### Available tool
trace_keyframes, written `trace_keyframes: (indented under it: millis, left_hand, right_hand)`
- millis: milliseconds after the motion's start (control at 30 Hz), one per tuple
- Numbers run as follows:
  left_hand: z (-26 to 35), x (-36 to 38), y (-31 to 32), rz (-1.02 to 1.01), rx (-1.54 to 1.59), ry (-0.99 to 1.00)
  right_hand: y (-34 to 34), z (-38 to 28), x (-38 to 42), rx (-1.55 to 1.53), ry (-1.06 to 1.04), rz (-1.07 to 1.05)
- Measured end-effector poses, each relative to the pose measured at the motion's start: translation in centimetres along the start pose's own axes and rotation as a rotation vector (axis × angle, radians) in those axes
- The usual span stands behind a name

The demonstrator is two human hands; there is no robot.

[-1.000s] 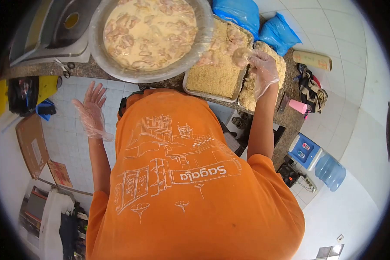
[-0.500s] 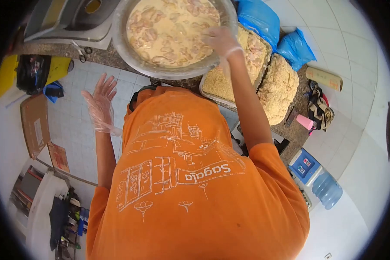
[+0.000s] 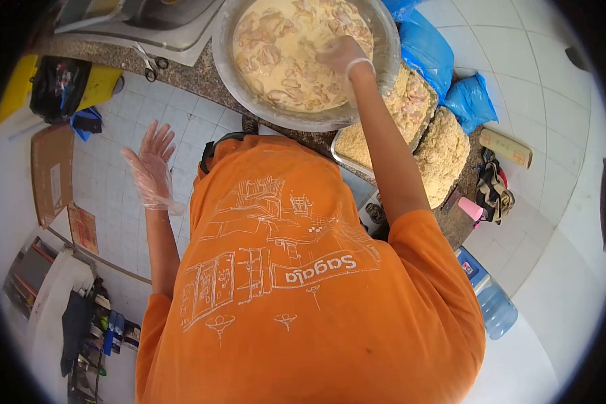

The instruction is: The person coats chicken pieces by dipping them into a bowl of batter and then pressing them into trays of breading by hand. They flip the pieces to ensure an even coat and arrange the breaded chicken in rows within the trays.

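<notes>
A large round metal basin (image 3: 239, 91) holds raw meat pieces (image 3: 266, 57) in a pale, creamy batter. My right hand (image 3: 343, 55), in a clear plastic glove, dips its fingertips into the batter at the basin's right side; whatever it grips is hidden. Over the floor at the left, my gloved left hand (image 3: 153, 165) hangs in the air, palm up, fingers spread, holding nothing. Right of the basin, under my right forearm, lies a tray (image 3: 347, 158) of crumbs with coated pieces on it. Beside the tray is a heap of crumb-coated pieces (image 3: 443, 158).
Scissors (image 3: 148, 64) lie on the counter left of the basin, near a sink (image 3: 172, 37). Blue plastic bags (image 3: 424, 57) stand behind the tray. Further right are a pink cup (image 3: 470, 209) and a water bottle (image 3: 497, 310). A cardboard box (image 3: 52, 175) leans at the left.
The basin, tray and scissors appear further right and the view has shifted. My right hand has moved slightly inward over the batter relative to the basin. My left hand stays raised and spread.
</notes>
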State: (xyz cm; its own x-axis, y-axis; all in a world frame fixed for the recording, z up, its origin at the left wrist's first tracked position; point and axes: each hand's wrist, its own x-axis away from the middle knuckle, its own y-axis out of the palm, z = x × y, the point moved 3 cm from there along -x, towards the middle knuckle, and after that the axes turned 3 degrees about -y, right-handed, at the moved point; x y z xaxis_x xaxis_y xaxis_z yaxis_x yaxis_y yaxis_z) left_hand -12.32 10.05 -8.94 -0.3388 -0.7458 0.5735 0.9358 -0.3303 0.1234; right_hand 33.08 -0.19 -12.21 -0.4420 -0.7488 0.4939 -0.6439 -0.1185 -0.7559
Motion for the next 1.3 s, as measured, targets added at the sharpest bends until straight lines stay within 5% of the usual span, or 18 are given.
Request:
trace_keyframes:
  millis: [233,333,400,700,833,933,1300]
  left_hand:
    - [0.1,-1.5,1.6,-0.148,0.040,-0.002]
    - [0.4,-1.5,2.5,-0.157,0.026,-0.013]
    - [0.2,-1.5,2.7,-0.154,0.026,-0.014]
    - [0.3,-0.6,4.3,-0.141,-0.026,-0.016]
    - [0.6,-0.1,4.1,-0.147,-0.038,0.004]
    - [0.3,-0.4,3.6,-0.142,-0.019,0.000]
    - [1.0,0.4,7.1,-0.244,-0.106,0.008]
  right_hand:
    - [-2.4,0.6,5.5,-0.838,0.108,0.057]
    - [-3.7,2.4,5.7,-0.473,0.039,0.080]
    - [-5.2,2.4,7.1,0.403,0.161,0.427]
    - [0.3,1.6,4.3,0.311,0.184,0.154]
    - [0.5,1.5,4.4,0.090,0.324,0.267]
    - [-0.2,3.4,4.0,-0.142,0.135,0.406]
    - [1.1,-3.9,-1.2,0.289,0.036,0.062]
